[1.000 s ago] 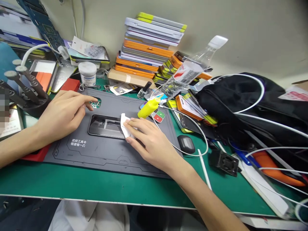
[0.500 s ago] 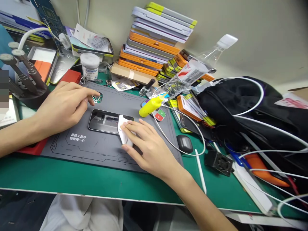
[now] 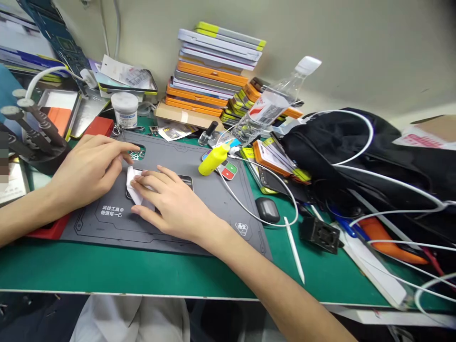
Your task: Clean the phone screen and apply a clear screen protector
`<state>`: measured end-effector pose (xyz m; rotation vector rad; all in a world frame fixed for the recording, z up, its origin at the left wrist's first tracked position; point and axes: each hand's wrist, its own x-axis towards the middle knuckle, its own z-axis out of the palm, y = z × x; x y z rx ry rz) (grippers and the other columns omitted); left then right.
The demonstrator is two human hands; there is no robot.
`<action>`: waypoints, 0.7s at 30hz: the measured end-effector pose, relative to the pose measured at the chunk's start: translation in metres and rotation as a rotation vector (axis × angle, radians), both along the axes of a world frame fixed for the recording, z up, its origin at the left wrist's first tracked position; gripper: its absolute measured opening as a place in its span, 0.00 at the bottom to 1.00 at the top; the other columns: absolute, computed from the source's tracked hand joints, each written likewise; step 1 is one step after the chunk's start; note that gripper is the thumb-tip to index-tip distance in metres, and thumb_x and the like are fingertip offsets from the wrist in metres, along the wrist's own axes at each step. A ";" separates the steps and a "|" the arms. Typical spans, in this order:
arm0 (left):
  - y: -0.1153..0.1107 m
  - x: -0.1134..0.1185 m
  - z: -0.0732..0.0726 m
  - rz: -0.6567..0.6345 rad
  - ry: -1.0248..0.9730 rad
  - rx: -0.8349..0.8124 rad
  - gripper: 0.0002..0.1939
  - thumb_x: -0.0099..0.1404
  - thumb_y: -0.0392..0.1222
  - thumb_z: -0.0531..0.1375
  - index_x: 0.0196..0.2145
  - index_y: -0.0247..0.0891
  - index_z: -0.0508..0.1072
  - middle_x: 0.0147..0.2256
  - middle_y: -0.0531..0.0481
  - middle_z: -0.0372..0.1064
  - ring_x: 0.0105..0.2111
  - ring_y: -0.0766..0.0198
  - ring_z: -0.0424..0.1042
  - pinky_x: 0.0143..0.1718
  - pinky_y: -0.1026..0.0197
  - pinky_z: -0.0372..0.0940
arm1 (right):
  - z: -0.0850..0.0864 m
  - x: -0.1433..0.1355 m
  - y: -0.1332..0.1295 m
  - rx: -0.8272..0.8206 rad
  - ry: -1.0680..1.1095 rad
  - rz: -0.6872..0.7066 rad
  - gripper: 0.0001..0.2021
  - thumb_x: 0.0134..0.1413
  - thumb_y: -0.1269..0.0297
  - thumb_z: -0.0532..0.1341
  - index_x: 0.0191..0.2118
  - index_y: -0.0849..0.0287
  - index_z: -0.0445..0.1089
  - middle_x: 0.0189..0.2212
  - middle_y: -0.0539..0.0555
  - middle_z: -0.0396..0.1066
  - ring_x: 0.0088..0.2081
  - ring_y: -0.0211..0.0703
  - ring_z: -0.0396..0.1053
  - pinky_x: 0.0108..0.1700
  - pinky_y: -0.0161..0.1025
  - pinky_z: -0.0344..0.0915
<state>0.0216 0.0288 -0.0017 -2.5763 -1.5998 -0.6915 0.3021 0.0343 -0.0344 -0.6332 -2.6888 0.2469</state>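
A phone (image 3: 187, 181) lies screen up on the grey work mat (image 3: 199, 223), mostly covered by my right hand (image 3: 171, 202). My right fingers press a folded white wipe (image 3: 133, 190) onto the phone's left end, the fingertips bent over its edge. My left hand (image 3: 90, 164) rests just left of the phone, index finger stretched out and the other fingers loosely bent, with nothing seen in it. Its fingertips are beside a green circuit-pattern patch (image 3: 137, 153) on the mat. A yellow squeeze bottle (image 3: 213, 160) lies tilted at the mat's right.
A clear plastic bottle (image 3: 265, 109) leans behind the mat, near stacked phone-part boxes (image 3: 213, 71). A white cable (image 3: 237, 202) loops across the mat's right side. A screwdriver holder (image 3: 48, 154) stands at left; a black earbud case (image 3: 268, 210) and white stylus (image 3: 294, 251) lie at right.
My right hand has slid the white wipe leftward along the phone, from its right end to its left end. My left hand has stayed nearly in place, and the camera view has shifted slightly.
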 end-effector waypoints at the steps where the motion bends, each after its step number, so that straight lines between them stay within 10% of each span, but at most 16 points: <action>1: 0.000 0.000 0.000 0.000 -0.006 -0.001 0.27 0.93 0.46 0.47 0.73 0.48 0.83 0.57 0.52 0.94 0.66 0.44 0.88 0.75 0.37 0.75 | 0.000 0.003 0.000 0.004 0.006 0.002 0.23 0.94 0.52 0.68 0.77 0.62 0.84 0.72 0.68 0.89 0.82 0.64 0.80 0.93 0.69 0.66; 13: 0.002 0.003 -0.004 0.006 -0.015 -0.003 0.29 0.93 0.47 0.49 0.72 0.46 0.86 0.52 0.44 0.93 0.64 0.39 0.87 0.72 0.33 0.78 | -0.021 0.108 -0.037 0.089 0.086 -0.185 0.22 0.93 0.63 0.64 0.80 0.59 0.82 0.74 0.67 0.89 0.79 0.66 0.84 0.86 0.74 0.78; 21: 0.004 0.002 -0.007 -0.008 -0.042 -0.002 0.28 0.92 0.47 0.50 0.71 0.46 0.87 0.53 0.43 0.93 0.64 0.37 0.88 0.73 0.31 0.78 | -0.024 0.098 -0.038 0.047 0.133 -0.149 0.24 0.92 0.63 0.64 0.82 0.59 0.81 0.75 0.67 0.88 0.80 0.66 0.83 0.88 0.73 0.76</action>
